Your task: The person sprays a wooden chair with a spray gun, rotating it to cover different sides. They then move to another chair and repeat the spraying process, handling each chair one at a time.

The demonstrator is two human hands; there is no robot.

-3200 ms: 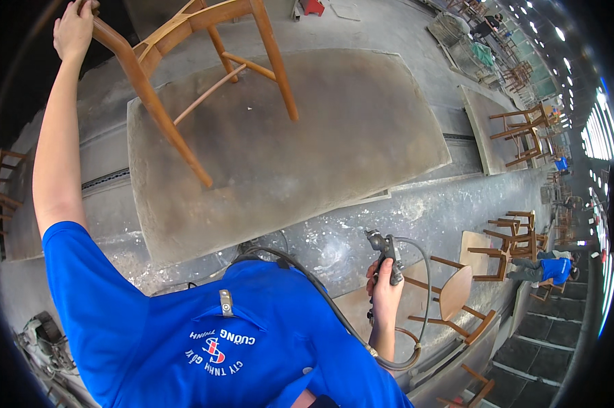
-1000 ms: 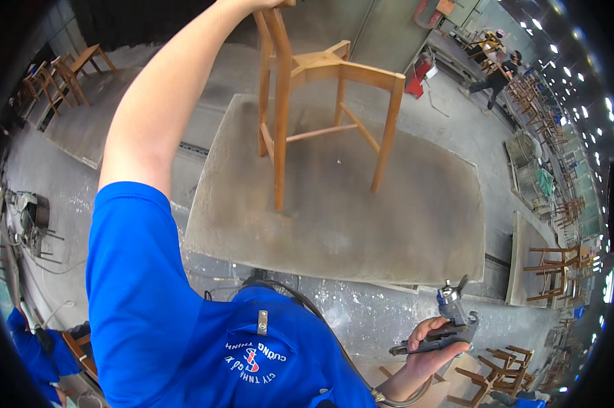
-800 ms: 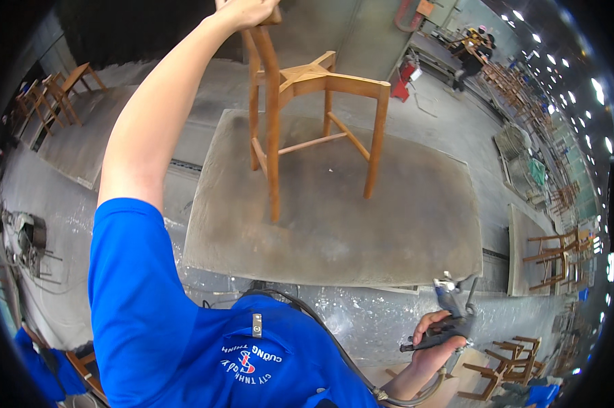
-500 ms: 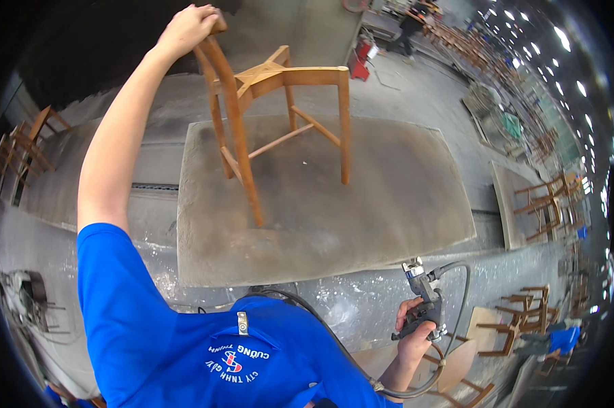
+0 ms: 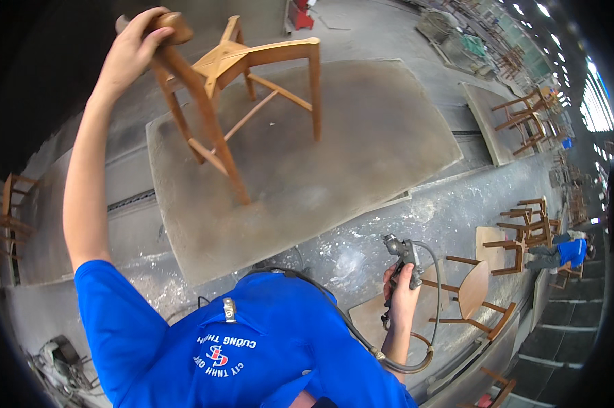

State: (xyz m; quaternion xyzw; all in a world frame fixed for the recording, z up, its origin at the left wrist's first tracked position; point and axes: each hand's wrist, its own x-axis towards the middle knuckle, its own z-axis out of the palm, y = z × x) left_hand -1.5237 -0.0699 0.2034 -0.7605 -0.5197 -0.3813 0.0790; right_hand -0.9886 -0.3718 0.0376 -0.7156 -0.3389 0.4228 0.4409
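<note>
A brown wooden chair frame point(image 5: 208, 122), with an open seat crossed by pale braces, stands upright on a wide flat board point(image 5: 361, 143). My left hand point(image 5: 131, 54) is closed around the top rail of its back, arm stretched far forward. Close to my body on the right, my right hand point(image 5: 403, 292) grips a spray gun point(image 5: 406, 253) by its handle. The gun's head points forward and a little left, well apart from the chair. A dark hose point(image 5: 437, 272) loops down from the gun past my right forearm.
On the right lies a chair with a rounded back panel point(image 5: 473, 289). Beyond it stand more chairs point(image 5: 524, 231) and a person in a blue shirt point(image 5: 571, 250). Other chair frames point(image 5: 11, 217) are at far left. A red object point(image 5: 300, 15) sits at the back.
My view has turned rightward, shifting the chair and board up and left in the picture. The spray gun has tilted forward in my right hand. My left hand still holds the chair's top rail.
</note>
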